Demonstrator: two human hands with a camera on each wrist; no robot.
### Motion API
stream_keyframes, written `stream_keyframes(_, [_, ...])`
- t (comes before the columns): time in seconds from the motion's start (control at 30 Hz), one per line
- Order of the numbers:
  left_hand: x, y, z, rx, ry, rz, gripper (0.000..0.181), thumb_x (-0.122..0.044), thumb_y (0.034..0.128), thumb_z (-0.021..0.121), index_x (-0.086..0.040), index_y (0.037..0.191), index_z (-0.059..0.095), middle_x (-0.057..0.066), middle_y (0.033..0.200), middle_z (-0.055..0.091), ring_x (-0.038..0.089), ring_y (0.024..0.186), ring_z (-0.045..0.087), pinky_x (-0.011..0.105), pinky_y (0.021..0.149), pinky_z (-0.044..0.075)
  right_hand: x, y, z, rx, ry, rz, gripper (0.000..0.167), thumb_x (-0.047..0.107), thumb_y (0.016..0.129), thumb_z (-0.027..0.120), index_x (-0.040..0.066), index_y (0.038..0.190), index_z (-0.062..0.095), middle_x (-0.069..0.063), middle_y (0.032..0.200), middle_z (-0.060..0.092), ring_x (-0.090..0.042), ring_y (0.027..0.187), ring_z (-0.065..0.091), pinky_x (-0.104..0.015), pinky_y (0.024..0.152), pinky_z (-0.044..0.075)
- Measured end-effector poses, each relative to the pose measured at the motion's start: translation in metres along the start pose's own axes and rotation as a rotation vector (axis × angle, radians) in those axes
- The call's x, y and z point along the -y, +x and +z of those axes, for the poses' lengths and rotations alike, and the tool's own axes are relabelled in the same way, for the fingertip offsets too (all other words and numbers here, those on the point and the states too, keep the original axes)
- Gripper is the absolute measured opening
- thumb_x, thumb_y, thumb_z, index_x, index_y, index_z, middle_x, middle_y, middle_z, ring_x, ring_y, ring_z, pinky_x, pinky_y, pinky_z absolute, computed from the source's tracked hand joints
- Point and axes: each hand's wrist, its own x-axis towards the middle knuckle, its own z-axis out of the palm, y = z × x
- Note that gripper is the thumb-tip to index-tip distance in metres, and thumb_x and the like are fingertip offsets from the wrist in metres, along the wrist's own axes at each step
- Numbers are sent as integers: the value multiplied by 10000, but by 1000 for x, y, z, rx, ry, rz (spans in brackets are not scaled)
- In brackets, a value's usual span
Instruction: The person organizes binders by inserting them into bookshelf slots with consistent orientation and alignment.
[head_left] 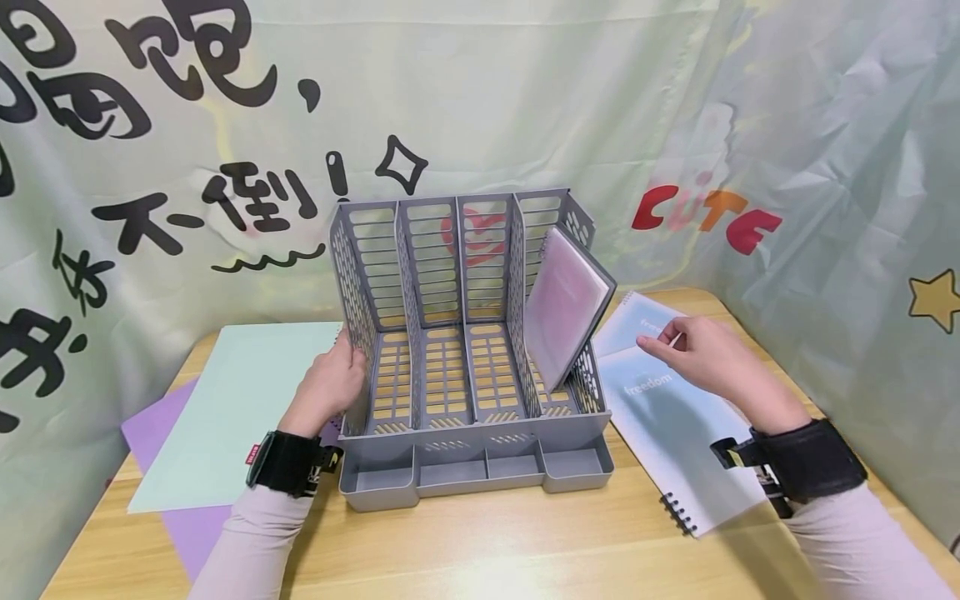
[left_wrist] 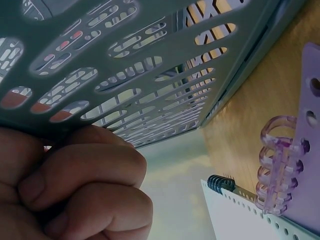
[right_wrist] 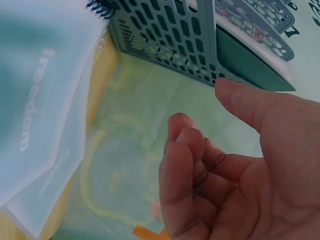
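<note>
A grey desktop file organizer (head_left: 480, 437) stands mid-table, with upright slots and small front trays. My left hand (head_left: 332, 385) grips its left side panel; in the left wrist view the fingers (left_wrist: 107, 165) are curled against the perforated panel (left_wrist: 165, 75). In the rightmost slot a pink-covered notebook (head_left: 566, 300) leans, with a dark edge behind it. My right hand (head_left: 708, 354) hovers over two blue "freedom" spiral notebooks (head_left: 675, 425), holding nothing. Its thumb (right_wrist: 245, 102) is extended and its fingers are loosely bent, apart from the organizer, in the right wrist view.
Left of the organizer, a mint-green notebook (head_left: 225, 417) overlaps a purple one (head_left: 197, 529). Their ring bindings show in the left wrist view, including clear purple rings (left_wrist: 275, 165). A printed cloth (head_left: 525, 100) hangs behind and to the right of the wooden table (head_left: 480, 554).
</note>
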Motion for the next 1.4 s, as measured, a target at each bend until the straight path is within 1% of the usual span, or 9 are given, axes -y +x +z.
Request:
stream_keyframes(0.13, [0, 0, 0, -5, -1, -6, 651, -240, 1148, 234, -71, 1733, 6, 114, 720, 504, 204, 500, 468, 365, 486, 419, -7, 0, -1, -1, -30, -2, 466, 472, 1040, 680, 16, 951, 711, -70, 810, 705, -187, 727, 605, -337, 663, 448])
stream_keyframes(0.23, [0, 0, 1, -11, 1, -1, 646, -241, 1147, 233, -74, 1734, 21, 117, 733, 506, 209, 510, 482, 368, 486, 423, -13, -1, -2, 8, -48, 5, 484, 488, 1039, 678, 12, 961, 710, -66, 808, 699, -187, 729, 603, -334, 665, 445])
stream_keyframes(0.43, [0, 0, 1, -8, -1, -5, 646, -238, 1148, 228, -70, 1733, 10, 99, 714, 481, 194, 500, 437, 360, 486, 400, -25, -5, -2, 27, -52, 26, 492, 488, 1032, 692, -1, 967, 694, -52, 781, 671, -195, 732, 586, -332, 662, 437])
stream_keyframes(0.6, [-1, 0, 0, -12, -1, -5, 651, -234, 1148, 239, -67, 1733, 7, 97, 723, 478, 192, 506, 443, 357, 485, 409, -35, -7, -4, 45, -74, 48, 489, 482, 1026, 696, -4, 982, 691, -82, 827, 689, -220, 773, 610, -330, 677, 438])
stream_keyframes(0.8, [-3, 0, -1, -15, 5, -6, 645, -228, 1151, 254, -54, 1729, 26, 108, 749, 487, 205, 532, 477, 362, 496, 424, -48, -8, -4, 86, -86, 70, 487, 468, 1028, 694, -17, 988, 685, -120, 871, 710, -258, 809, 641, -336, 690, 449])
stream_keyframes(0.97, [-1, 0, 0, -12, -2, -6, 651, -233, 1150, 248, -88, 1736, 5, 111, 747, 488, 205, 526, 472, 366, 493, 428, -60, -9, -3, 126, -95, 91, 508, 478, 1022, 700, -28, 991, 671, -143, 900, 709, -277, 836, 644, -339, 710, 460])
stream_keyframes(1.2, [-1, -1, 1, -16, 7, -9, 645, -239, 1149, 245, -74, 1734, 28, 131, 789, 508, 231, 577, 530, 373, 512, 457, -76, -11, -1, 177, -94, 121, 461, 427, 1014, 722, -25, 960, 650, -151, 869, 683, -260, 771, 604, -335, 664, 447])
stream_keyframes(1.33, [-2, -1, 0, -19, 9, -14, 643, -241, 1151, 248, -77, 1734, 34, 131, 787, 507, 229, 573, 523, 372, 510, 450, -86, -14, 0, 199, -94, 127, 430, 405, 1005, 737, -7, 939, 632, -144, 874, 669, -252, 768, 591, -335, 665, 447])
stream_keyframes(1.4, [-2, -1, 0, -18, 6, -15, 642, -240, 1151, 248, -71, 1733, 34, 129, 780, 508, 221, 556, 509, 367, 505, 441, -92, -15, 0, 213, -99, 133, 452, 418, 1002, 737, -18, 955, 624, -168, 898, 666, -268, 784, 593, -339, 675, 449])
